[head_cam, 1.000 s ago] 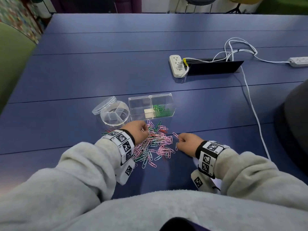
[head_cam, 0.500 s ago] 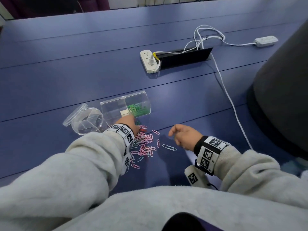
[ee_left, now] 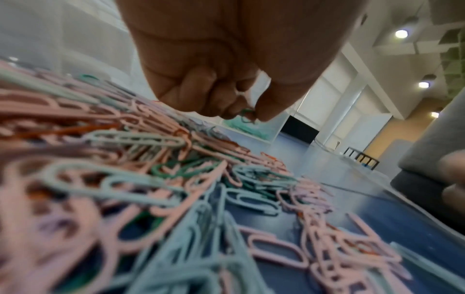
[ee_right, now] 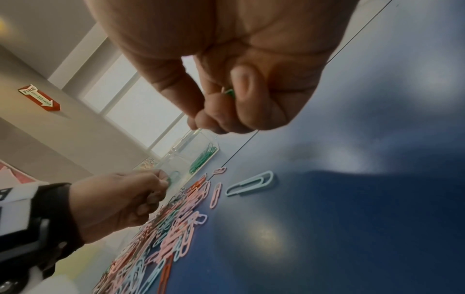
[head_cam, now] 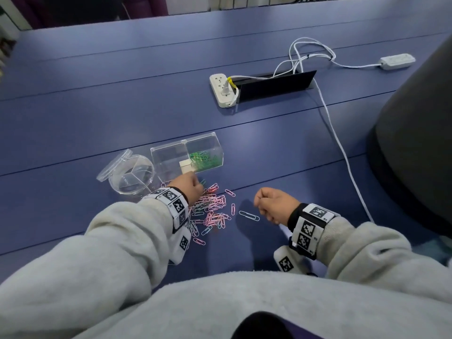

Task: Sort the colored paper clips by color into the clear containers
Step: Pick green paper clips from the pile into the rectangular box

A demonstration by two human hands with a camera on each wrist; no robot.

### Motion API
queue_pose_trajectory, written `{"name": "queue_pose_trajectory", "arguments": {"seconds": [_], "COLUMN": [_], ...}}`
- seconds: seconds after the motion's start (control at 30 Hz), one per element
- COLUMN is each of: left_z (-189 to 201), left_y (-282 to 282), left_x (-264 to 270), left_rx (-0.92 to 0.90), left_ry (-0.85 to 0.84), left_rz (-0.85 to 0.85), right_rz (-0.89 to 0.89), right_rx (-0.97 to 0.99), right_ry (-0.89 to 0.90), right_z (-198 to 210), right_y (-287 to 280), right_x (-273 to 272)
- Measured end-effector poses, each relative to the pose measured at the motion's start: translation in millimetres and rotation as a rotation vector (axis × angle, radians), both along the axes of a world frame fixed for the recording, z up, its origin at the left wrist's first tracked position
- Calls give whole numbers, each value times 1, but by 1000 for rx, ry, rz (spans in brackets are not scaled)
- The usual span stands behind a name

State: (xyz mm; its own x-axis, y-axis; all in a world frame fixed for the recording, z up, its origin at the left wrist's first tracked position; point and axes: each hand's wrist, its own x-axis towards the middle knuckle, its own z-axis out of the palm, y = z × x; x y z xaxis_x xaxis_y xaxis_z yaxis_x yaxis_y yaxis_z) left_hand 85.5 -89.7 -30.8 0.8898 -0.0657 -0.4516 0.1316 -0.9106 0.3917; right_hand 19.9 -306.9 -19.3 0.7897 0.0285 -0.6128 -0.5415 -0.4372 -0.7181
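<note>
A pile of pink, pale blue, red and green paper clips (head_cam: 211,211) lies on the blue table (head_cam: 122,113). Behind it stands a clear rectangular box (head_cam: 168,155) with green clips (head_cam: 204,159) in its right compartment. A round clear divided container (head_cam: 132,177) sits left of the box. My left hand (head_cam: 192,188) hovers at the pile's far edge and pinches a green clip (ee_left: 247,115) between thumb and fingertip. My right hand (head_cam: 274,204) is raised right of the pile, fingers curled round a green clip (ee_right: 230,93). A large pale blue clip (head_cam: 249,215) lies apart beneath it.
The round container's lid (head_cam: 113,165) leans against its left side. A white power strip (head_cam: 221,90) with cables, a black cable hatch (head_cam: 275,85) and a second strip (head_cam: 397,61) sit farther back. A dark grey object (head_cam: 415,148) fills the right side.
My left hand moved from the pile's middle to its far edge by the box. My right hand rose off the table and drew away to the right. The head view swung rightwards.
</note>
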Motion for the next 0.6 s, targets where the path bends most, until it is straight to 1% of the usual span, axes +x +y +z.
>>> {"name": "queue_pose_trajectory", "arguments": {"seconds": [0.07,0.17,0.2,0.3,0.43,0.5,0.6], "left_z": [3,6,8,15,23,25,30], "left_y": [8,27,34,52,71,77,86], "left_x": [-5,-10,-13,-23,-38,-43,-50], "left_rx": [-77,-265,-300,-335,-504,-555,-659], "left_ry": [-7,23,30,35,86,110,140], "left_rz": [82,245,271,295,395,425,538], "right_rz": [14,82,128,302,503,563,610], "right_rx": [-6,-64,-98,-211,-340,-385,-449], "right_ry": [-3,-25,-37,-77,-158,-181,-207], "right_z": [0,-1,-2,0,5,5,1], "right_y": [4,12,15,30,59,70,87], "right_x": [1,5,7,15,25,31,39]}}
